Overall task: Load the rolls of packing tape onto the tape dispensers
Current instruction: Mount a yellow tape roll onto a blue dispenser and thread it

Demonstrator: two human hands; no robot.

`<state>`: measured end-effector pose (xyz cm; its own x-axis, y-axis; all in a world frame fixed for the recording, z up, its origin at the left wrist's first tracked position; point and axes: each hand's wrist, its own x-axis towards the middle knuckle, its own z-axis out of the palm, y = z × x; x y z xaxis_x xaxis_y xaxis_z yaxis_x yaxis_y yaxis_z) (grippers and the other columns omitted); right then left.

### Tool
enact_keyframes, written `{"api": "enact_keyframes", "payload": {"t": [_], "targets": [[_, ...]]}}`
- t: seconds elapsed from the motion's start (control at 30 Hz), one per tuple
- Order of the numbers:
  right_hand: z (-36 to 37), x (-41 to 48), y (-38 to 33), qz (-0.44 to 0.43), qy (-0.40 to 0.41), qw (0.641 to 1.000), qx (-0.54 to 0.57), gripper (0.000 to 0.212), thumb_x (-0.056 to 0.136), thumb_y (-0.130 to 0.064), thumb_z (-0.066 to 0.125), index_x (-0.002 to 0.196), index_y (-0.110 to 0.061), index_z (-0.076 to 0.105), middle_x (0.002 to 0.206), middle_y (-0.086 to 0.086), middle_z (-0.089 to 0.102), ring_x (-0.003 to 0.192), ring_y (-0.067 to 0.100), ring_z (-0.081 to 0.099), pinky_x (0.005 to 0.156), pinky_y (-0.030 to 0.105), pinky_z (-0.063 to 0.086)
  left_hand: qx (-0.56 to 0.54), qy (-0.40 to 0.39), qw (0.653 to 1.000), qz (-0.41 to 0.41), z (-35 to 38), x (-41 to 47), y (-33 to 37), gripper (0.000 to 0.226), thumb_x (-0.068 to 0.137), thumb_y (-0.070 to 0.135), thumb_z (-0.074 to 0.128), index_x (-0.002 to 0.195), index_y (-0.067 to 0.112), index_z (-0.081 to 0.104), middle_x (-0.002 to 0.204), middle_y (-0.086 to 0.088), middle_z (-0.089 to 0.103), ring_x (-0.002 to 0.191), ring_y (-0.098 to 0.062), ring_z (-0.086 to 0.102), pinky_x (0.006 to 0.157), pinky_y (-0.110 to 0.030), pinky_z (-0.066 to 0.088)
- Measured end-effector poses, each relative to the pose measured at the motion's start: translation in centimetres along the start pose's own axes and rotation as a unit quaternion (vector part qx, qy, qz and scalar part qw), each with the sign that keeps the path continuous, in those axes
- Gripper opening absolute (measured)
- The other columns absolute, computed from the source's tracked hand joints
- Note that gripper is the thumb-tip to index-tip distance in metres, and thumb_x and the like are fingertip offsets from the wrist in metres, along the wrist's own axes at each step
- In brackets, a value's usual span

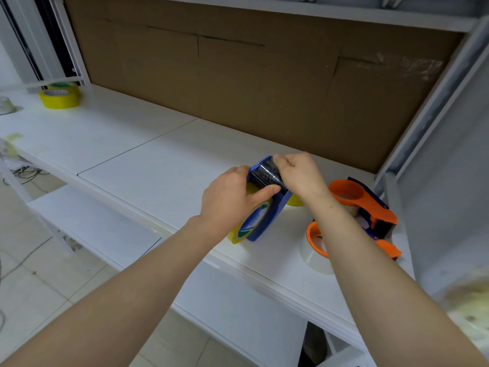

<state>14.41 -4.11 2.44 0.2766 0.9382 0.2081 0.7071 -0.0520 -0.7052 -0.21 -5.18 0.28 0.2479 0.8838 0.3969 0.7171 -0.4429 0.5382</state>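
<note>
A blue tape dispenser (267, 221) stands on the white shelf (158, 165) with a yellow tape roll (238, 235) mounted on it. My left hand (230, 197) grips the roll and the dispenser's side, thumb lying across its black roller head (264, 176). My right hand (299, 173) pinches at the top of that head from the right; what the fingertips pinch is too small to tell. Two orange dispensers (357, 200) (317, 239) with clear tape lie at the right, the nearer one partly hidden by my right forearm.
Two yellow tape rolls (59, 98) sit at the shelf's far left, and a clear roll (5, 105) lies at the left edge. A cardboard backing (238, 75) lines the rear. A white metal post (423, 115) bounds the right side. A lower shelf (92, 223) juts out below.
</note>
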Motion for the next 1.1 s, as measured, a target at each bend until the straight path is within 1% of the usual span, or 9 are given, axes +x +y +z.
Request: {"api": "enact_keyframes", "payload": {"t": [0.1,0.23,0.33,0.47,0.53,0.67,0.77,0.9,1.1], "targets": [[-0.2,-0.4,0.4,0.052,-0.041,0.988,0.143,0.043,0.092,-0.041,0.050,0.082,-0.003,0.067,0.079,0.016,0.068,0.073,0.020,0.060,0.075,0.040,0.049,0.006,-0.004,1.000,-0.001,-0.1,0.1,-0.1,0.056,0.075,0.068,0.054,0.102,0.019,0.060,0.092,0.000,0.064,0.075,-0.016,0.056,0.063,-0.031,0.049],[0.2,-3.3,2.0,0.125,-0.160,0.854,0.479,0.032,0.087,-0.034,0.052,0.109,-0.014,0.063,0.098,0.006,0.069,0.093,0.020,0.064,0.087,0.037,0.048,-0.019,-0.001,0.999,-0.043,-0.7,0.3,-0.6,0.053,0.078,0.066,0.054,0.101,0.018,0.060,0.089,0.002,0.064,0.075,-0.018,0.056,0.061,-0.030,0.046],[2.2,-5.0,4.0,0.135,-0.186,0.784,0.576,0.063,0.068,-0.014,0.055,0.130,-0.011,0.047,0.105,0.008,0.063,0.099,0.022,0.057,0.091,0.036,0.040,-0.063,-0.006,0.993,-0.096,-1.2,0.7,-1.5,0.049,0.081,0.062,0.054,0.101,0.018,0.060,0.086,0.002,0.063,0.077,-0.019,0.056,0.066,-0.031,0.047],[4.9,-6.0,3.1,0.084,-0.221,0.879,0.413,0.060,0.077,0.011,0.059,0.126,-0.023,0.049,0.112,0.011,0.063,0.102,0.023,0.061,0.090,0.038,0.051,-0.138,-0.009,0.977,-0.164,-1.3,1.1,-2.9,0.052,0.084,0.060,0.052,0.106,0.014,0.061,0.094,-0.003,0.067,0.089,-0.025,0.063,0.078,-0.035,0.051],[5.8,-6.2,2.2,0.057,-0.211,0.907,0.359,0.057,0.078,0.005,0.066,0.119,-0.031,0.049,0.116,0.006,0.062,0.102,0.020,0.061,0.081,0.035,0.056,-0.202,0.001,0.958,-0.204,-1.6,0.9,-3.0,0.050,0.085,0.056,0.052,0.110,0.013,0.059,0.097,-0.004,0.066,0.091,-0.023,0.063,0.079,-0.034,0.051],[6.9,-5.5,1.6,0.058,-0.092,0.969,0.223,0.059,0.079,-0.010,0.070,0.131,-0.020,0.043,0.119,0.000,0.058,0.110,0.022,0.056,0.089,0.038,0.053,-0.386,-0.037,0.874,-0.293,-2.4,0.2,-2.3,0.045,0.084,0.051,0.059,0.110,0.015,0.059,0.100,-0.006,0.068,0.083,-0.015,0.063,0.064,-0.023,0.050],[6.6,-5.3,1.6,0.024,-0.054,0.988,0.146,0.046,0.080,-0.010,0.068,0.122,-0.016,0.050,0.102,-0.002,0.060,0.101,0.026,0.060,0.077,0.031,0.049,-0.383,-0.068,0.870,-0.304,-2.2,-0.4,-2.5,0.040,0.076,0.033,0.073,0.109,0.015,0.059,0.105,-0.007,0.067,0.093,-0.021,0.063,0.074,-0.029,0.051],[5.1,-5.3,1.5,0.006,-0.033,0.999,0.027,0.056,0.081,-0.020,0.068,0.133,-0.019,0.046,0.115,0.003,0.064,0.103,0.024,0.061,0.082,0.035,0.051,-0.327,-0.117,0.876,-0.334,-1.7,-1.5,-2.7,0.020,0.083,0.031,0.068,0.078,0.023,0.050,0.077,0.001,0.059,0.070,-0.013,0.057,0.066,-0.026,0.049],[2.8,-5.1,1.7,0.015,-0.007,0.997,-0.078,0.048,0.083,-0.027,0.065,0.128,-0.025,0.050,0.116,-0.001,0.064,0.103,0.023,0.060,0.072,0.031,0.047,-0.312,-0.155,0.869,-0.351,0.0,-1.1,-2.0,0.025,0.084,0.024,0.069,0.098,0.008,0.056,0.075,-0.004,0.059,0.063,-0.013,0.057,0.052,-0.022,0.048]]}}
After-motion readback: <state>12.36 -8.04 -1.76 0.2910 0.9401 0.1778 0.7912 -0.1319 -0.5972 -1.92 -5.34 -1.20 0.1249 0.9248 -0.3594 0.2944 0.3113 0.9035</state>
